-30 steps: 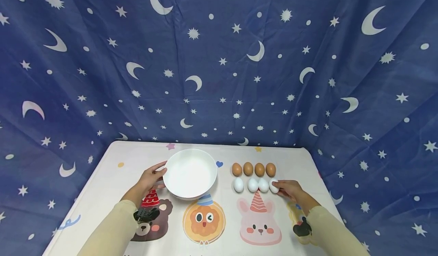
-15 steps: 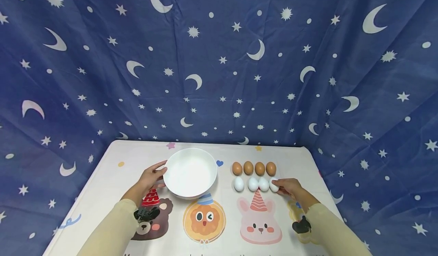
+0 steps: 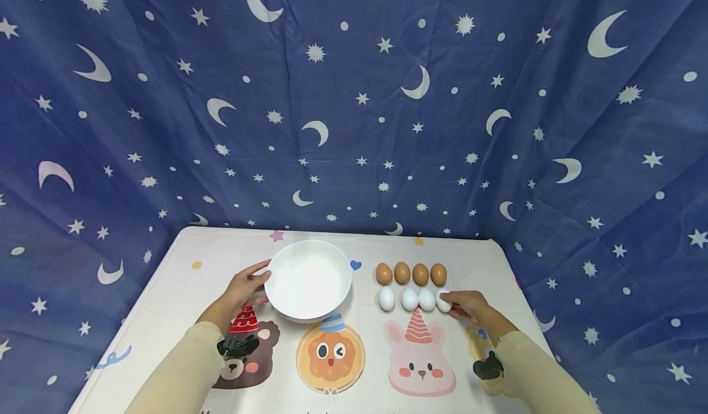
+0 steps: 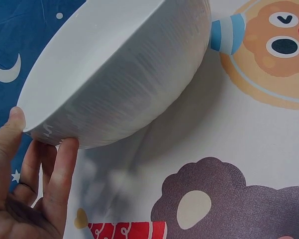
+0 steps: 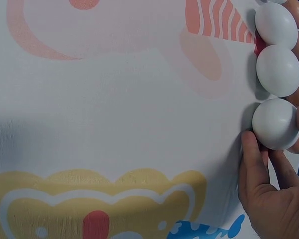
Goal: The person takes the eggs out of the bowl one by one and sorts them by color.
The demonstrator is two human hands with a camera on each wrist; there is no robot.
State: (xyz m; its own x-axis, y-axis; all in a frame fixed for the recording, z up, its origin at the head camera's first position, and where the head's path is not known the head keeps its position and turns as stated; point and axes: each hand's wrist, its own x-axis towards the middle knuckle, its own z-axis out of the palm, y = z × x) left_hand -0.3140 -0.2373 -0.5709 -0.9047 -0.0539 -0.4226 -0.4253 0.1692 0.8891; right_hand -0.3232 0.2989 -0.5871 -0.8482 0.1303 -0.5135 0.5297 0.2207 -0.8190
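My left hand [image 3: 241, 288] grips the left rim of a white bowl [image 3: 308, 279]. In the left wrist view the thumb lies on the rim and the fingers press the outer wall [image 4: 124, 84] from below. Nothing is inside the bowl in the head view. At the right, my right hand [image 3: 470, 306] holds the rightmost white egg [image 3: 443, 301] of the front row between thumb and fingers; the right wrist view shows that egg [image 5: 275, 124] at the fingertips, low at the tablecloth. Beside it, white eggs [image 3: 410, 299] stand in the same row.
Several brown eggs [image 3: 402, 273] form a row just behind the white ones. A white tablecloth [image 3: 365, 334] with cartoon animal prints covers the table. Behind its far edge hangs a blue curtain [image 3: 354, 125] with moons and stars.
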